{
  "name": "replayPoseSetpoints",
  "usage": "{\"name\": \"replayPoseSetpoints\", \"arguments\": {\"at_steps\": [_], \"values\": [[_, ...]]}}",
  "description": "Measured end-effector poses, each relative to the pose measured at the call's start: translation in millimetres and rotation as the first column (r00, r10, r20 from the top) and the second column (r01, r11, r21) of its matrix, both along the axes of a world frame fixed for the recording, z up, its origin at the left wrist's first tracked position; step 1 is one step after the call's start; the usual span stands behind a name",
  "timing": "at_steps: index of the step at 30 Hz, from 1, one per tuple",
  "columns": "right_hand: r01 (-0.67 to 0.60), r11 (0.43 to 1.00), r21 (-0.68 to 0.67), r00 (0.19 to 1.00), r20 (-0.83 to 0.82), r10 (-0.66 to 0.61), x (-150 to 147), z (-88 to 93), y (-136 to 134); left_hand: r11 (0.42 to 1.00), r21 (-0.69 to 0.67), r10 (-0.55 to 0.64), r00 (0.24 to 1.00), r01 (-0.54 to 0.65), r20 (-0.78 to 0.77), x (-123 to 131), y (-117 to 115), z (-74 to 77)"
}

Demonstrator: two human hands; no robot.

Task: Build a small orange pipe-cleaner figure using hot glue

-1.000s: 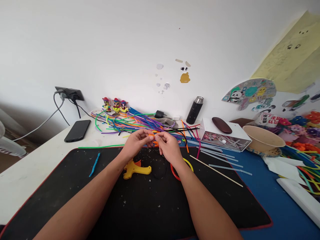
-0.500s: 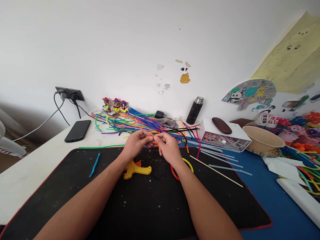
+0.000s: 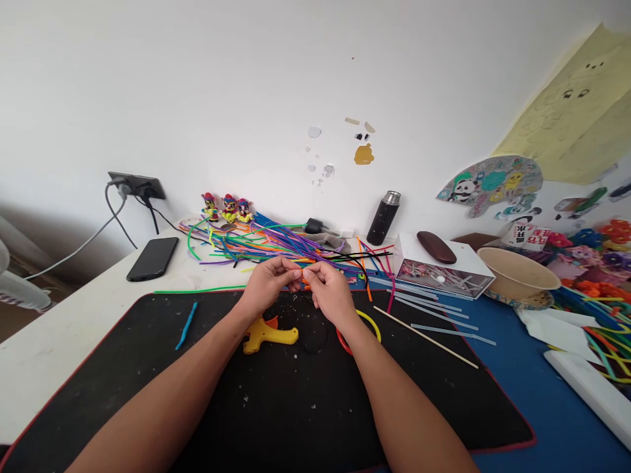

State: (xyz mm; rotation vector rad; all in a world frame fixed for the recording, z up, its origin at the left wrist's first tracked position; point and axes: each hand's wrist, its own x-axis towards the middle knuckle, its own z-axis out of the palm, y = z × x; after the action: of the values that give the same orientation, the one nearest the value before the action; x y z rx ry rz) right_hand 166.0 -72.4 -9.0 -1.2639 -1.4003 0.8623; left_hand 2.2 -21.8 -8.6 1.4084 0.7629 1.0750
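Note:
My left hand and my right hand meet above the far edge of the black mat. Thumbs and forefingers of both are closed on a short orange pipe cleaner, mostly covered by the fingers. Below my left wrist lies a yellow glue gun, partly behind the forearm. A red and yellow ring is partly hidden under my right wrist. Off to the left, a short blue pipe cleaner rests on the mat.
Behind my hands spreads a pile of coloured pipe cleaners. A black flask, a white box and a beige bowl stand at the back right. Clear glue sticks and a thin wooden stick lie right. A phone lies left.
Both hands stay in nearly the same place, still pinching the orange pipe cleaner, with only a slight finger shift. The view has shifted very slightly.

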Motion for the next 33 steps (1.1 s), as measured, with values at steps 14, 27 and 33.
{"name": "replayPoseSetpoints", "arguments": {"at_steps": [14, 27, 33], "values": [[-0.023, 1.000, 0.000, 1.000, 0.018, 0.023, -1.8, 0.0, -0.7, 0.998, -0.065, 0.000, 0.995, 0.007, 0.101, 2.4, -1.8, 0.9], [-0.038, 0.999, -0.009, 0.997, -0.067, 0.037, -1.8, 0.8, 0.0, 0.999, -0.046, -0.023, 0.995, 0.028, 0.098, 1.9, -0.4, -2.6], [-0.048, 0.999, -0.005, 0.995, -0.091, 0.048, -1.1, 4.0, -1.6, 0.997, -0.083, 0.020, 0.989, -0.007, 0.149, -1.4, 0.3, -0.5]]}}
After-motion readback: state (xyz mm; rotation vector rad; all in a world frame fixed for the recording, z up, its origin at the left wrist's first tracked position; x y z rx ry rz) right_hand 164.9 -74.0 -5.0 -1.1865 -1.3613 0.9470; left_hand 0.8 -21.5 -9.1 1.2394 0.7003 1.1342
